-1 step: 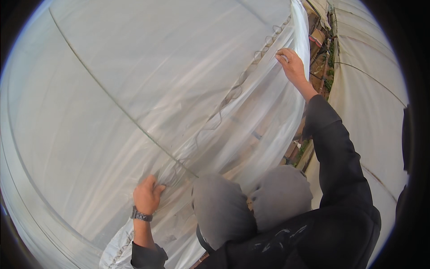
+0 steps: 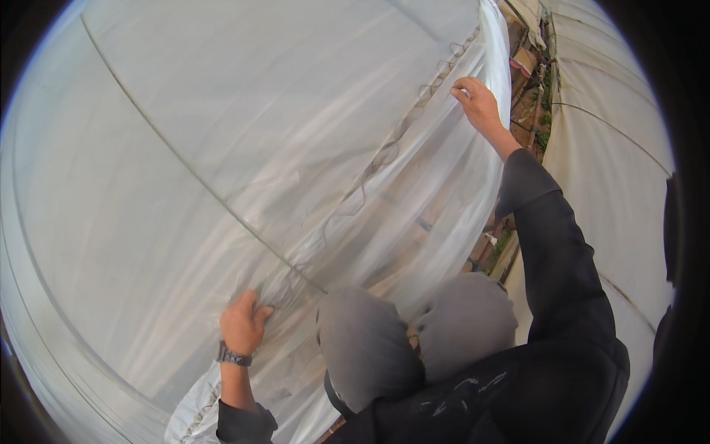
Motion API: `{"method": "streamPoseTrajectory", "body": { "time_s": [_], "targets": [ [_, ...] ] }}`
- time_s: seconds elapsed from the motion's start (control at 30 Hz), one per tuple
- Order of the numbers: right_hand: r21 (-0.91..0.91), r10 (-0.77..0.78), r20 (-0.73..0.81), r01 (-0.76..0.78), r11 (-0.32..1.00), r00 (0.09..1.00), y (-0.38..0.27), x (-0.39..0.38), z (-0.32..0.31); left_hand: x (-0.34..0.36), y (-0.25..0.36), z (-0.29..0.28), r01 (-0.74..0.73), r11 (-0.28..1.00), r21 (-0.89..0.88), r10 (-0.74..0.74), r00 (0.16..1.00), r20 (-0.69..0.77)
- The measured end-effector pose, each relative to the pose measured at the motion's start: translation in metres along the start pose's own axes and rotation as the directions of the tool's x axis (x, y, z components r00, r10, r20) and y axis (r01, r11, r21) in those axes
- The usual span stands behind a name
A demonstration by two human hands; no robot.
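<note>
A large translucent plastic film (image 2: 185, 111) is spread before me over a curved frame. A zigzag wire (image 2: 390, 152) runs along it in a diagonal line, from near my left hand up to the far right. My left hand (image 2: 242, 323), with a dark watch at the wrist, is closed on a fold of the film beside the wire's near end. Far to the right, my right hand (image 2: 481, 106) is pinched closed above the loose, gathered film, close to the wire. What lies between its fingertips is too small to make out.
A thin green cord (image 2: 200, 177) crosses the film toward my knees (image 2: 370, 348). To the right, a narrow gap with soil, plants and pipes (image 2: 529, 111) separates it from another whitish covered surface (image 2: 606, 170). Loose film hangs between my arms.
My right hand has shifted slightly to the left, its forearm with it. My left hand and the film look the same.
</note>
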State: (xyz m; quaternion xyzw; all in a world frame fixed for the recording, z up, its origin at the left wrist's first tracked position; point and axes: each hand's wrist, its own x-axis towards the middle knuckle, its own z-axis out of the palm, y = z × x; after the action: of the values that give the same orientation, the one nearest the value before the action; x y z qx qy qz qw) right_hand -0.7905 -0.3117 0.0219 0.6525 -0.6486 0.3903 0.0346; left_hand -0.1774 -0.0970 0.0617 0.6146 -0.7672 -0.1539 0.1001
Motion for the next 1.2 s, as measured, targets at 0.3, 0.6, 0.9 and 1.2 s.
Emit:
{"method": "streamPoseTrajectory", "body": {
  "time_s": [0.3,0.6,0.9,1.2],
  "targets": [
    [-0.086,0.011,0.165,0.003,0.996,0.986,0.029,-0.031,0.036,0.002,0.004,-0.002,0.030,0.999,0.021,-0.030,0.999,0.024],
    [-0.214,-0.486,0.019,0.479,0.851,0.874,0.007,-0.036,0.044,0.009,0.009,-0.005,0.035,0.998,0.048,-0.038,0.997,0.067],
    [-0.119,-0.119,0.318,0.164,0.979,0.941,0.020,-0.030,0.057,0.009,0.008,-0.007,0.076,0.990,0.121,-0.089,0.991,0.102],
    [-0.164,-0.123,0.355,0.191,0.968,0.927,0.018,-0.011,0.062,0.005,0.005,-0.005,0.042,0.992,0.122,-0.050,0.997,0.064]
  ]
}}
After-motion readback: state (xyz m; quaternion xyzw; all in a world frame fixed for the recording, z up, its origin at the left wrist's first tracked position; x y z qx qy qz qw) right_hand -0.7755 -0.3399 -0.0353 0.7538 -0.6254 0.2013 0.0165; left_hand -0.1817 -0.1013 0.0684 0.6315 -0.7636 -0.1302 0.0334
